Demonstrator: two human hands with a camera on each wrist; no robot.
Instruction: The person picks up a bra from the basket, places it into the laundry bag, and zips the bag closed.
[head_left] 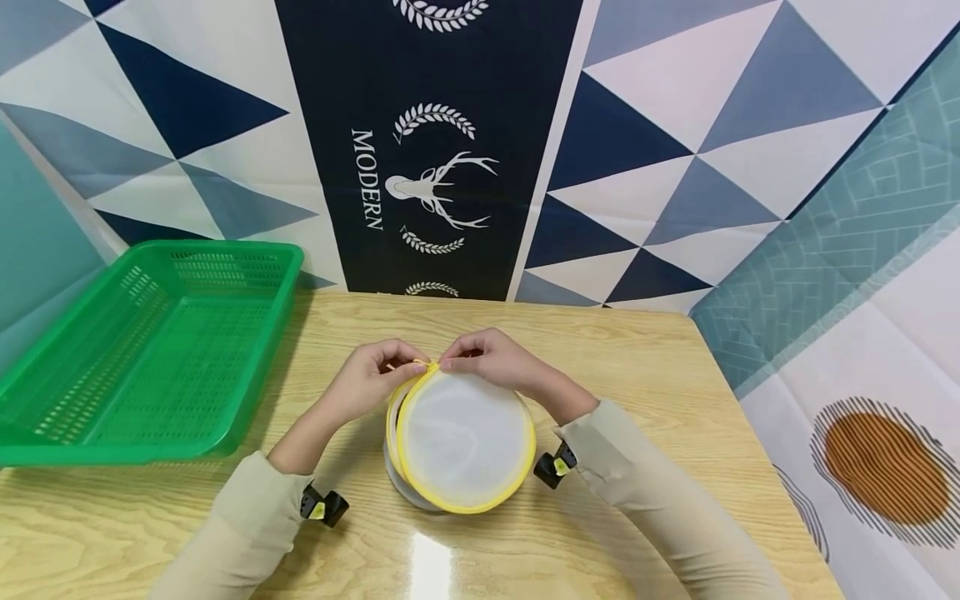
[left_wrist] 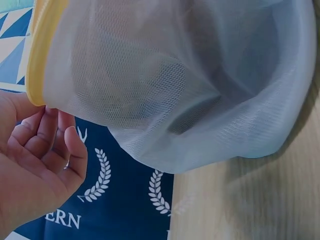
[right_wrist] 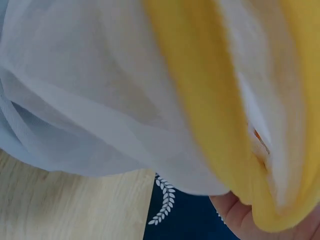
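A round white mesh laundry bag (head_left: 468, 442) with yellow trim stands on the table in front of me. Its flat lid faces up, and the rim gapes along the left side in the head view. My left hand (head_left: 369, 377) pinches the yellow edge at the far side, by a small yellow tag (head_left: 422, 362). Right beside it, my right hand (head_left: 495, 360) grips the same edge between thumb and fingers. The bag's soft mesh wall (left_wrist: 165, 85) sags in folds in the left wrist view. Yellow trim (right_wrist: 200, 85) covers most of my right fingers in the right wrist view.
A green plastic basket (head_left: 258, 367) with slotted sides sits at the left of the wooden table (head_left: 637, 525). Behind the table hangs a patterned cloth (head_left: 630, 150) with triangles and a deer head. More printed cloth (head_left: 847, 333) borders the right side.
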